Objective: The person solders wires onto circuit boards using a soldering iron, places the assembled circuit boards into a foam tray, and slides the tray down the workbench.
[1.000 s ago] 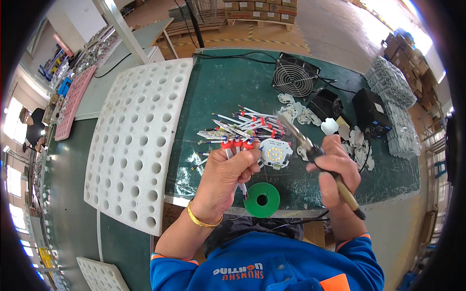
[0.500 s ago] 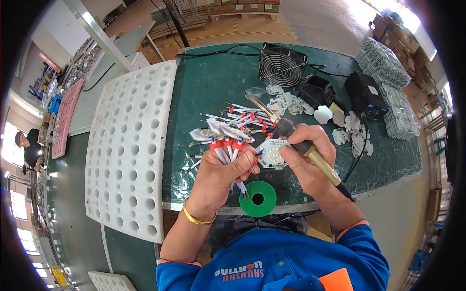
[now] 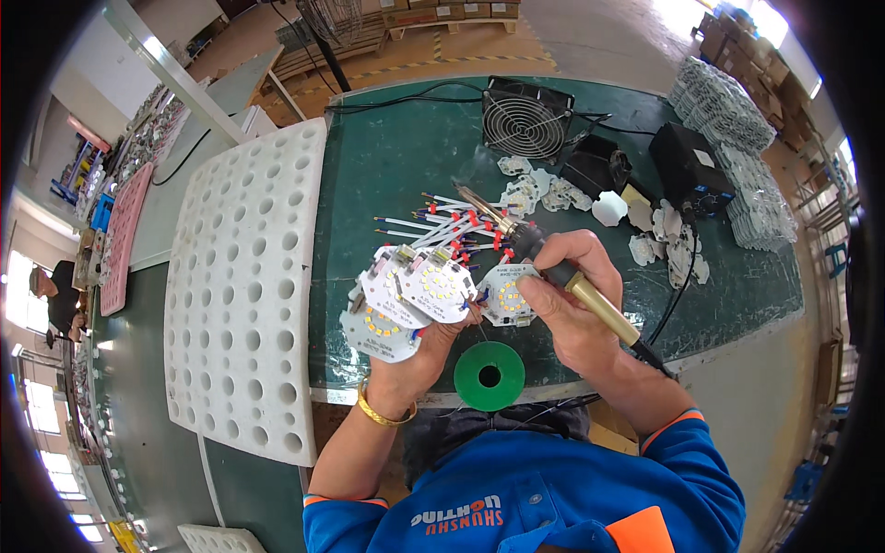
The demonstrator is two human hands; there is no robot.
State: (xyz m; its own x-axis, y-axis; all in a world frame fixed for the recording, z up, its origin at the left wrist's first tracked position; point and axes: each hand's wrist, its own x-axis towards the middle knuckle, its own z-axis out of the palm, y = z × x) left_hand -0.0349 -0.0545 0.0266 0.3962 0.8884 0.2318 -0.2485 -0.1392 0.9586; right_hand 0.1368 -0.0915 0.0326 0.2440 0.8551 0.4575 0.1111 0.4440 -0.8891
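My left hand [image 3: 415, 355] is closed under a bunch of white round LED boards [image 3: 419, 286], their chip faces now turned up; its fingers are partly hidden. In my right hand [image 3: 576, 300] lies a soldering iron [image 3: 590, 300] with a gold-coloured handle, its tip angled up to the far left. The thumb and fingers of that hand also pinch another LED board [image 3: 507, 300], beside the left fingertips. Behind the bunch lie several white wires with red sleeves [image 3: 452, 224]. A green solder spool [image 3: 468, 376] sits below, between my wrists.
A white foam panel [image 3: 244, 286] with rows of holes lies left. At the back of the green bench [image 3: 396, 143] stands a black fan [image 3: 525, 124]. Loose boards [image 3: 539, 189], a black soldering station [image 3: 687, 166] and stacked bagged parts [image 3: 728, 111] lie to the right.
My left hand has turned, so the bunch of LED boards tips from edge-on to face up. The right hand keeps the iron and the single board, shifting slightly left.
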